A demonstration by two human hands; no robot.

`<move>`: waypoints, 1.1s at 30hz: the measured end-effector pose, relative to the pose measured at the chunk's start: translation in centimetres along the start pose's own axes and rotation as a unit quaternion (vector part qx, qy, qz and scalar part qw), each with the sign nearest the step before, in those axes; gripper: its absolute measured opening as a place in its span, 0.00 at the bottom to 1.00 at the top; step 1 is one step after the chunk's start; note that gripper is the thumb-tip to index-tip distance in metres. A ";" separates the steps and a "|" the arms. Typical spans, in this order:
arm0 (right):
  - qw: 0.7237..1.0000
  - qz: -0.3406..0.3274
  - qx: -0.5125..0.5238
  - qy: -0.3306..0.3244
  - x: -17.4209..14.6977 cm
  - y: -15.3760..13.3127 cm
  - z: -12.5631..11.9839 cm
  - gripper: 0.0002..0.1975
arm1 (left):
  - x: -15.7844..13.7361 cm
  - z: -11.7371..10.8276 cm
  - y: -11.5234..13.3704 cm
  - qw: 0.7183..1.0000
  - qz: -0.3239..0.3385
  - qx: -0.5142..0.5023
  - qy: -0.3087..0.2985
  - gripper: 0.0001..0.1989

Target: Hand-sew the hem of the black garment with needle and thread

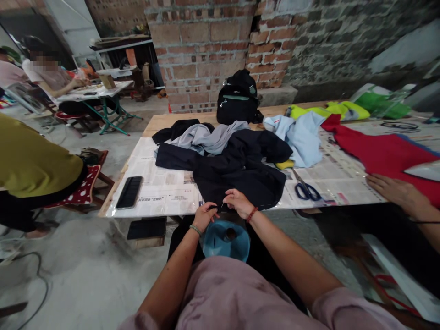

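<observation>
A dark navy garment point(237, 169) lies bunched over the front of the table, its lower edge at the table's near side. My left hand point(205, 216) pinches that edge between thumb and fingers. Just to its right, my right hand point(239, 203) is closed in a pinch on a thin, shiny sliver that looks like a needle point(223, 203), held close to the cloth. A thread cannot be made out. Below both hands, a blue plastic basin point(227, 247) rests at my lap with a small round dark object point(230, 234) in it.
On the newspaper-covered table point(165, 197) are a phone point(129, 192), blue-handled scissors point(307, 190), grey cloth point(220, 137), light blue cloth point(299, 137) and a black backpack point(238, 97). At right, another person's hand point(395, 192) rests by red cloth point(374, 146). Others sit at left.
</observation>
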State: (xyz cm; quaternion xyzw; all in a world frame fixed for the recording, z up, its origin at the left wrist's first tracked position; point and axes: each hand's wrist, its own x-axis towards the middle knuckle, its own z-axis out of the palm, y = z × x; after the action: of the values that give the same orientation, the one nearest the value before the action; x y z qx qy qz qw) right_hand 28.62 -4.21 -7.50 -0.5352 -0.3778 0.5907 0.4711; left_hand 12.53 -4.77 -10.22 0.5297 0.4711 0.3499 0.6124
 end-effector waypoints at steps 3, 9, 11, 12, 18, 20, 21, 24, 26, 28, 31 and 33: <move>0.999 0.035 -0.012 -0.016 -0.6 -0.1 0.8 0.13 | -0.1 0.0 0.2 1.000 0.003 -0.001 0.001 0.12; 0.985 0.027 -0.169 -0.020 -0.8 0.0 1.4 0.06 | -0.1 0.0 0.3 1.000 0.002 0.001 0.002 0.11; 0.984 0.014 -0.174 -0.027 -0.8 0.1 1.3 0.04 | -0.1 0.0 0.3 1.000 0.003 0.003 0.003 0.10; 0.986 0.006 -0.163 -0.028 -0.8 0.1 1.2 0.03 | -0.1 0.0 0.2 1.000 0.003 0.004 0.004 0.10; 0.999 -0.011 -0.013 0.047 -0.6 0.7 2.0 0.01 | -0.1 0.1 0.1 1.000 0.001 0.008 0.002 0.10; 0.997 0.010 0.036 0.072 -0.3 0.8 2.3 0.02 | 0.0 0.1 0.1 1.000 0.006 0.005 0.003 0.10; 0.995 0.021 0.058 0.083 -0.1 0.9 2.3 0.03 | 0.0 0.1 0.0 1.000 0.008 0.003 0.004 0.10; 0.988 0.038 0.106 0.107 0.5 0.6 1.7 0.04 | -0.1 0.1 0.1 1.000 0.003 0.001 0.005 0.10; 0.985 0.042 0.121 0.113 0.8 0.2 0.7 0.04 | -0.2 0.1 0.3 1.000 -0.003 0.002 0.004 0.09; 0.984 0.047 0.132 0.108 0.8 -0.4 -0.3 0.04 | -0.3 0.2 0.5 1.000 -0.005 0.003 0.009 0.10; 0.979 0.052 0.187 0.064 0.3 -1.3 -0.9 0.03 | -0.4 0.2 0.7 1.000 -0.003 -0.011 0.010 0.12; 0.972 0.032 0.233 0.024 -0.4 -1.6 -0.4 0.04 | -0.3 0.2 0.6 1.000 -0.001 -0.029 0.006 0.12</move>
State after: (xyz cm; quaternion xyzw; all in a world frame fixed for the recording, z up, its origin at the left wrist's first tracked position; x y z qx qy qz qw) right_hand 29.22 -4.15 -5.91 -0.4367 -0.2012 0.6642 0.5723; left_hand 12.70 -5.00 -9.57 0.5093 0.4645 0.3659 0.6252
